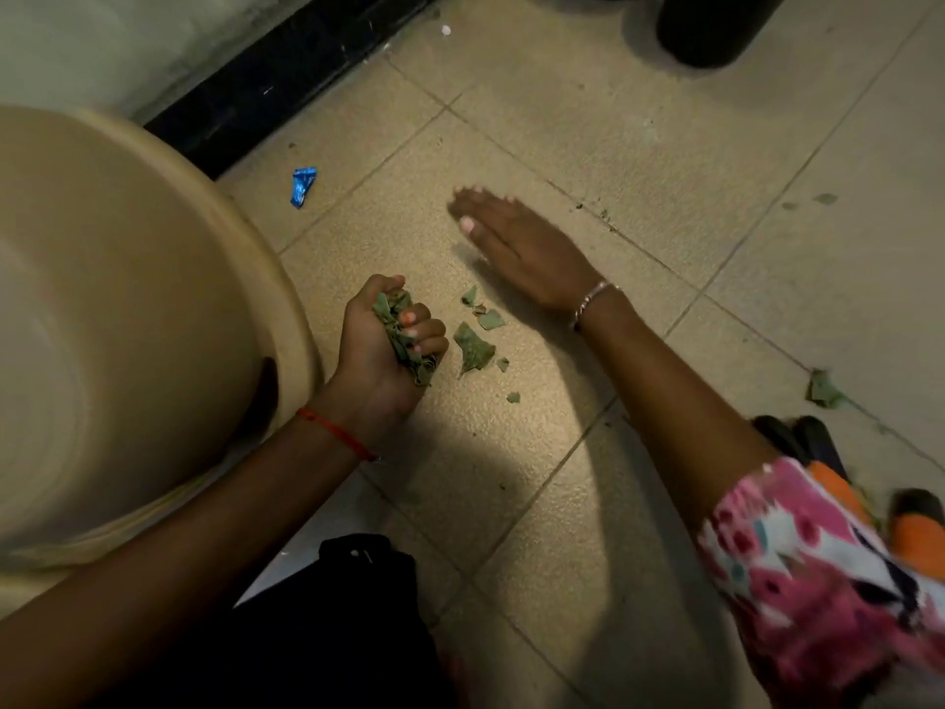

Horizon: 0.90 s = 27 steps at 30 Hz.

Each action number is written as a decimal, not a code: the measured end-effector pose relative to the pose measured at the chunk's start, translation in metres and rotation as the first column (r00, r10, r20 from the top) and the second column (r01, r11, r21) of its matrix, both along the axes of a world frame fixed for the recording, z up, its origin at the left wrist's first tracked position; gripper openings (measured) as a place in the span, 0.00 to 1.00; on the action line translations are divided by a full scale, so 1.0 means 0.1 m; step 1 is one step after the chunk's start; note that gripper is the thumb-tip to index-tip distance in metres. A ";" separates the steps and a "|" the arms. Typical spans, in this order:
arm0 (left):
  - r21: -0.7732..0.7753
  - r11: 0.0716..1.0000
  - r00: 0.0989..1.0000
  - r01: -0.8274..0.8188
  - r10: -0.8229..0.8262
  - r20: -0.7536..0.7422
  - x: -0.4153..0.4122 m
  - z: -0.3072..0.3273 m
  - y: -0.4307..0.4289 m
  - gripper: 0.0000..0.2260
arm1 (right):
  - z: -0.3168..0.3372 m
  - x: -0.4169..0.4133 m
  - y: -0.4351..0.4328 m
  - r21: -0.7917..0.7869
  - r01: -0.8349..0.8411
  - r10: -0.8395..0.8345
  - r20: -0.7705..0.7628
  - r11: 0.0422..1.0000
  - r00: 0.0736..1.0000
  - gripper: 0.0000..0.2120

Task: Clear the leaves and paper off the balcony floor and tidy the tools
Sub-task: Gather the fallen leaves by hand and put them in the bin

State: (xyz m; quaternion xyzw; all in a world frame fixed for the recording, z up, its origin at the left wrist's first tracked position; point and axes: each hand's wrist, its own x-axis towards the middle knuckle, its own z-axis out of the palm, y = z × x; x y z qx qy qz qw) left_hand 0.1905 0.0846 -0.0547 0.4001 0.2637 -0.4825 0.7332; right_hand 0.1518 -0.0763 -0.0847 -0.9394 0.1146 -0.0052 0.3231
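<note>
We find the left hand [381,355] low and left of centre, clenched round a wad of leaves [391,312], with the fist close to the floor [537,529]. Loose pieces [474,349] lie on the tile just right of that fist, in a short band running up and down the frame.

Above them is the right hand [519,243], flat, with fingers straight and together, pointing to the upper left. It is blurred, so we cannot tell whether it touches the tile. The pieces sit below and left of its palm, not ahead of its fingertips.

In our judgement the fist is nearer but full. The free hand would have to draw back toward it.

A single leaf [823,388] lies well apart at the right. A blue wrapper [304,185] lies at the upper left, near the tub [153,299] and the black skirting [286,89].

The surface is matt beige tile with grout lines, dimly lit. The tub crowds the left side.
</note>
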 end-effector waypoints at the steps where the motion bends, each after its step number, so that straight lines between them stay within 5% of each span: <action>1: -0.003 1.000 1.000 -0.002 0.002 0.003 -0.01 0.00 0.01 0.17 | 0.03 -0.13 0.11 0.009 -0.008 0.008 0.008 1.000 1.000 0.21; 7: 0.011 1.000 0.999 -0.004 0.003 0.042 -0.07 -0.02 0.07 0.17 | 0.11 -0.65 0.64 0.050 -0.001 -0.001 0.049 0.999 0.999 0.21; 13: -0.012 1.000 1.000 0.020 -0.019 0.025 -0.07 -0.03 0.12 0.16 | -0.03 -0.88 0.75 -0.124 -0.135 0.140 0.032 0.983 0.990 0.21; 21: -0.009 0.993 0.993 0.116 -0.116 0.016 -0.24 -0.04 0.05 0.16 | 0.00 -1.40 0.92 -0.128 0.236 -0.199 0.249 0.963 0.948 0.09; 25: -0.021 0.985 0.985 0.172 -0.172 -0.008 -0.34 -0.04 -0.01 0.16 | -0.03 -1.39 0.94 -0.016 0.523 -0.490 0.327 0.852 0.808 0.08; 27: -0.028 0.976 0.977 0.215 -0.215 -0.013 -0.40 -0.03 -0.05 0.16 | 0.03 -1.34 0.92 0.275 0.721 -0.769 0.308 0.636 0.560 0.08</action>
